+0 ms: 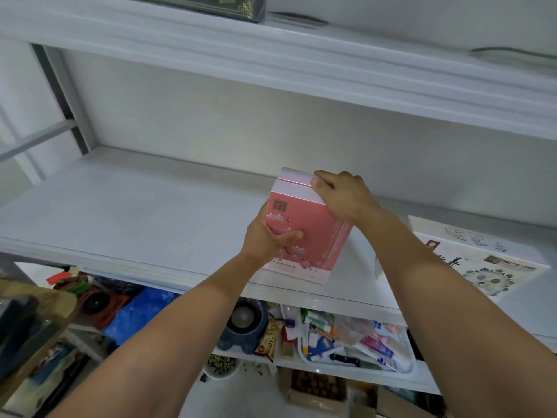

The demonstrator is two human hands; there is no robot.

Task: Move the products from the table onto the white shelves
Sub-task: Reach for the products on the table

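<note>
A pink box (313,230) printed with white blossoms stands upright near the front edge of the middle white shelf (135,212). My left hand (268,233) grips its left side, thumb across the pink front face. My right hand (343,197) holds its top right corner from above, fingers curled over the pale lid. A larger white box (482,254) with dark print lies flat on the same shelf to the right.
A dark green box (217,4) sits on the upper shelf. Below, a lower shelf carries a white tray (355,363) of small packets, a dark pot (245,324), a blue bag (141,315) and snack packs. Cardboard boxes stand on the floor.
</note>
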